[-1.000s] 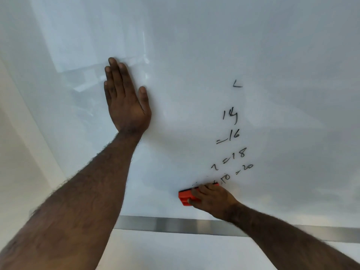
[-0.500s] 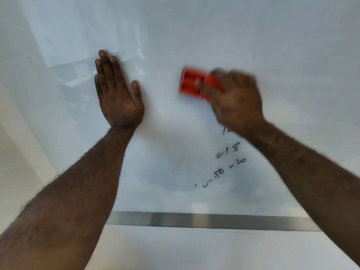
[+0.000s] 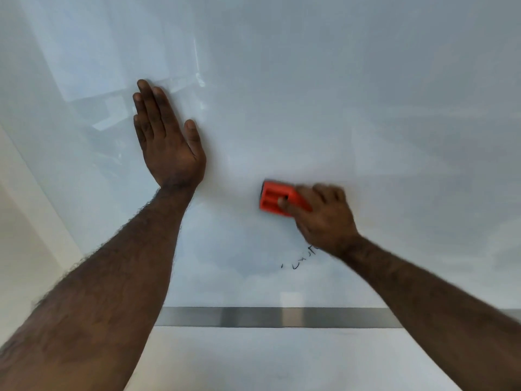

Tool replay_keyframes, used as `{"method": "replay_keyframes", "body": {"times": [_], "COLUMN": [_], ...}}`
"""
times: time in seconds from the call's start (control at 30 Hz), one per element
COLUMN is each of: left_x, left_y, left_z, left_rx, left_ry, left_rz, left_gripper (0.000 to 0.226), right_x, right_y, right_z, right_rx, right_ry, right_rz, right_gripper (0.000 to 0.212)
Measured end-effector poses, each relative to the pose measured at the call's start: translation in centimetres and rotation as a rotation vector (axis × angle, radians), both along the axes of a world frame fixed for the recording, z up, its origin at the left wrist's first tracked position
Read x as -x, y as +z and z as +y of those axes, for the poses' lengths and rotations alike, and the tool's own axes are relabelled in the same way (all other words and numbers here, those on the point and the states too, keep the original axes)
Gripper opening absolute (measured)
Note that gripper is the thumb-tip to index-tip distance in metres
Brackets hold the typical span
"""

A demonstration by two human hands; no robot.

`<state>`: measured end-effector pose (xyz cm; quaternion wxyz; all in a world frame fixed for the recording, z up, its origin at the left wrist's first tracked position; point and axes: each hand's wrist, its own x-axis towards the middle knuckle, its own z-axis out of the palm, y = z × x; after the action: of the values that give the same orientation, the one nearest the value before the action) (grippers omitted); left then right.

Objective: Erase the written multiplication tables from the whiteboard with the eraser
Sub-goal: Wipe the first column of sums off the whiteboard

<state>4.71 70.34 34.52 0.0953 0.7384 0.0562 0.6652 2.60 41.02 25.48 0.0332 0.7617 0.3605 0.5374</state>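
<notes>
The white glossy whiteboard [image 3: 310, 94] fills most of the head view. My right hand [image 3: 324, 218] grips an orange eraser [image 3: 275, 199] and holds it flat against the board near the middle. A few black marker strokes [image 3: 300, 259] show just below that hand, partly hidden by my right wrist. My left hand [image 3: 167, 139] presses flat on the board to the left, fingers straight and pointing up.
A metal strip [image 3: 253, 317] runs along the board's bottom edge. Below it is a pale wall [image 3: 267, 359], and a cream wall [image 3: 25, 235] borders the board on the left.
My right hand swept the eraser from the bottom up to the top, then back down to mid-board. The figures 14, 16, 18 and 20 are gone. My left hand stayed pressed in place.
</notes>
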Motion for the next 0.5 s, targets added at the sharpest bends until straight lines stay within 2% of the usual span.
{"method": "replay_keyframes", "body": {"times": [0.07, 0.17, 0.33, 0.5], "left_x": [0.0, 0.0, 0.2, 0.2], "left_y": [0.0, -0.2, -0.3, -0.4], "left_z": [0.0, -0.2, -0.3, -0.2], "left_rx": [0.006, 0.019, 0.028, 0.024], "left_ry": [-0.006, -0.001, -0.003, -0.007], "left_rz": [0.004, 0.009, 0.024, 0.035], "left_gripper": [0.058, 0.058, 0.058, 0.059], "right_x": [0.2, 1.0, 2.1, 2.0], "right_y": [-3.9, -8.5, -12.9, -15.5], "right_z": [-0.9, -1.7, -1.6, -2.6], "right_rx": [0.122, 0.175, 0.309, 0.563], "right_ry": [-0.002, -0.035, -0.087, -0.088], "right_rz": [0.032, 0.081, 0.181, 0.214], "right_gripper": [0.045, 0.037, 0.048, 0.026]}}
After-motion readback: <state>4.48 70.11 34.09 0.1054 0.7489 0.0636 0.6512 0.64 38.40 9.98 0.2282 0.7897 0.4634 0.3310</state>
